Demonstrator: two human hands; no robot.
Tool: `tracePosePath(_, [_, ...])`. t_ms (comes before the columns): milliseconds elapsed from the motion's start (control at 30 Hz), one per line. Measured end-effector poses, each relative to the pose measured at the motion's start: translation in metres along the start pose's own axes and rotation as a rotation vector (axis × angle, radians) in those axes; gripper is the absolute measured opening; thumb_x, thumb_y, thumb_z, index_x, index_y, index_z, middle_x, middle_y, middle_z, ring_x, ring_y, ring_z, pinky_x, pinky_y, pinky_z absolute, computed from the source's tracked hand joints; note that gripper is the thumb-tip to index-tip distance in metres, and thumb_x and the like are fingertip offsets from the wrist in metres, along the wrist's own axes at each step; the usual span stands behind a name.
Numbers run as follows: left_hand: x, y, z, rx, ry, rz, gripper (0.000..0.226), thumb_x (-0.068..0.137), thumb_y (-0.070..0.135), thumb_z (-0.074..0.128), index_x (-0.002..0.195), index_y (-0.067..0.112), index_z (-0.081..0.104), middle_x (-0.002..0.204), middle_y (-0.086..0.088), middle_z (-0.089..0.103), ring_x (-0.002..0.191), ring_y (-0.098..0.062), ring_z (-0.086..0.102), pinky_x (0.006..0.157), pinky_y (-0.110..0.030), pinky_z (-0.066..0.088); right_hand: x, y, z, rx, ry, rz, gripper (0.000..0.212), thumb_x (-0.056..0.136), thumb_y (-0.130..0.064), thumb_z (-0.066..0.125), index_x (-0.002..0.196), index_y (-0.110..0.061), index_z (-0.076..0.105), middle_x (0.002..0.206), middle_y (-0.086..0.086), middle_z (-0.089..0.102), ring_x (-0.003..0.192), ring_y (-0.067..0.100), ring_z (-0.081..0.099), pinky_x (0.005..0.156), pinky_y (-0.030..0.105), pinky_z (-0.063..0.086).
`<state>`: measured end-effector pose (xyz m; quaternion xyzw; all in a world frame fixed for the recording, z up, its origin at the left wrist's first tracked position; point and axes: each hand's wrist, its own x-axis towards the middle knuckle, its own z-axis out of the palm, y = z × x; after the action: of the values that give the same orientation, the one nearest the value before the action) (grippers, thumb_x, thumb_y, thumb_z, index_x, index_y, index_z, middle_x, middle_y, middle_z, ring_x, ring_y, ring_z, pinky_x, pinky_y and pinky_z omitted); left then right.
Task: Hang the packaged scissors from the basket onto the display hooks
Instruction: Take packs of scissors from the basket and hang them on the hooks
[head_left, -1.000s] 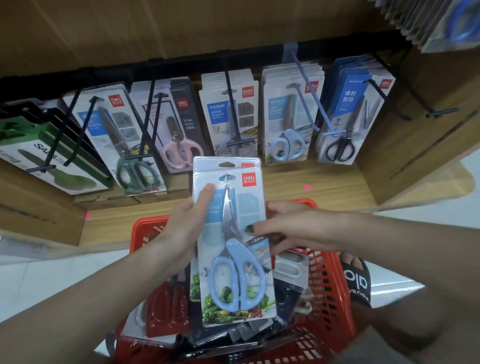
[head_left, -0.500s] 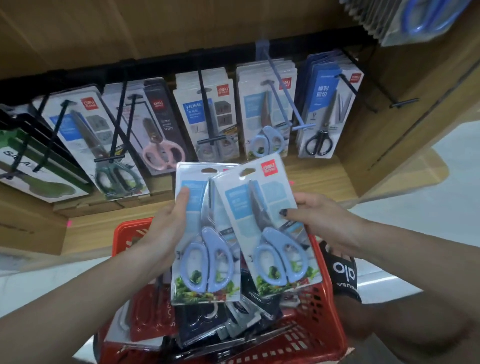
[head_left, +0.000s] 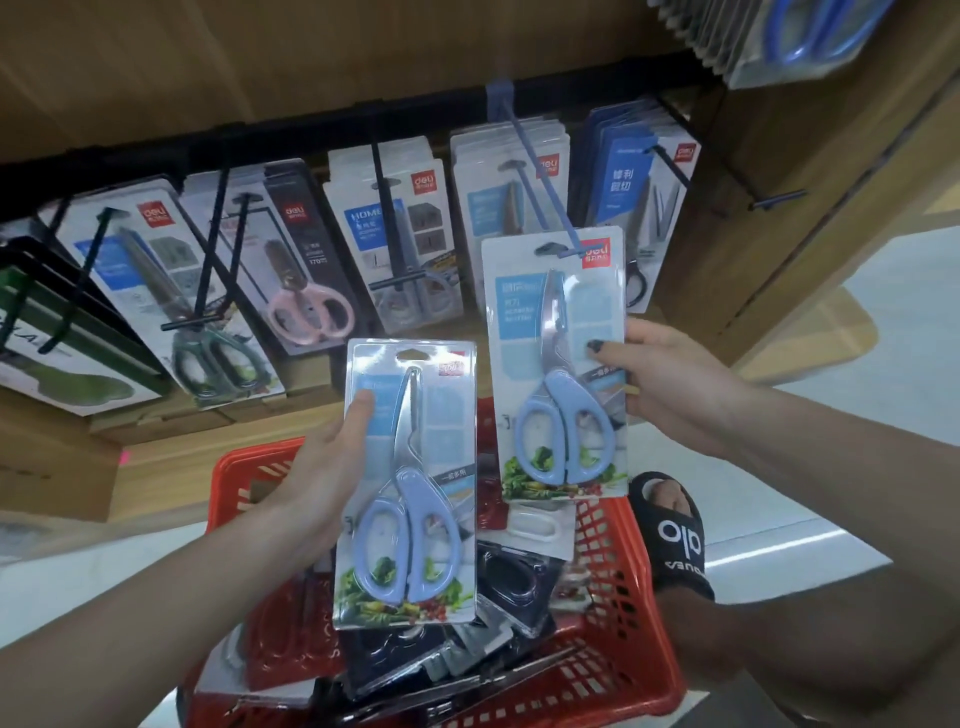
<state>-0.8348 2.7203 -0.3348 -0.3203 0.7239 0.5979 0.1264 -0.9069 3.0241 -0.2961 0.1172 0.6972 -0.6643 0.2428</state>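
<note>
Each of my hands holds one pack of light-blue kitchen scissors. My right hand (head_left: 670, 384) grips the right edge of the upper pack (head_left: 558, 364), whose hang hole sits at the tip of the blue display hook (head_left: 535, 171). My left hand (head_left: 322, 467) holds the second pack (head_left: 410, 483) lower, over the red basket (head_left: 613, 670). The basket holds several more scissor packs, mostly dark ones.
Black hooks on a black rail carry rows of packaged scissors: green-handled (head_left: 208, 358), pink-handled (head_left: 306, 312), a grey "HOME" pack (head_left: 400, 234) and a dark blue pack (head_left: 634, 176). A wooden shelf edge runs below them. My sandalled foot (head_left: 675, 530) stands beside the basket.
The two packs, stacked together a second ago, have been separated. My right hand has lifted its pack up and right to the blue hook's tip; my left hand keeps the other one low.
</note>
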Motion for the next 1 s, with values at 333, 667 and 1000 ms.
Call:
tracePosePath(333, [0.000,-0.001,-0.009,-0.005,-0.022,-0.040,0.059,0.105,0.065,0.044,0.144,0.025,0.061,0.147,0.008,0.062,0.145,-0.020,0.049,0.126,-0.048,0.029,0.044,-0.032,-0.005,-0.150,0.260,-0.119,0.024,0.098,-0.005,0.066,0.121,-0.006,0.074,0.112,0.013,0.077,0.104,0.032,0.074,0.096,0.046,0.060])
tracePosePath(667, [-0.001,0.001,-0.012,-0.006,-0.043,-0.044,0.065,0.105,0.066,0.041,0.156,0.026,0.049,0.156,0.014,0.049,0.154,-0.018,0.035,0.126,-0.049,0.020,0.102,-0.078,-0.016,-0.701,0.386,-0.331,0.025,0.099,-0.012,0.062,0.122,-0.012,0.072,0.104,0.008,0.069,0.076,0.015,0.062,0.053,0.008,0.047])
tracePosePath(1000, [0.005,0.005,-0.022,-0.027,-0.058,-0.079,0.068,0.105,0.068,0.042,0.155,0.023,0.050,0.157,0.006,0.055,0.151,-0.021,0.043,0.129,-0.052,0.024,0.135,-0.065,0.033,-0.513,0.328,-0.155,0.028,0.106,-0.009,0.054,0.079,-0.014,0.050,0.075,0.001,0.047,0.071,0.016,0.047,0.050,0.009,0.040])
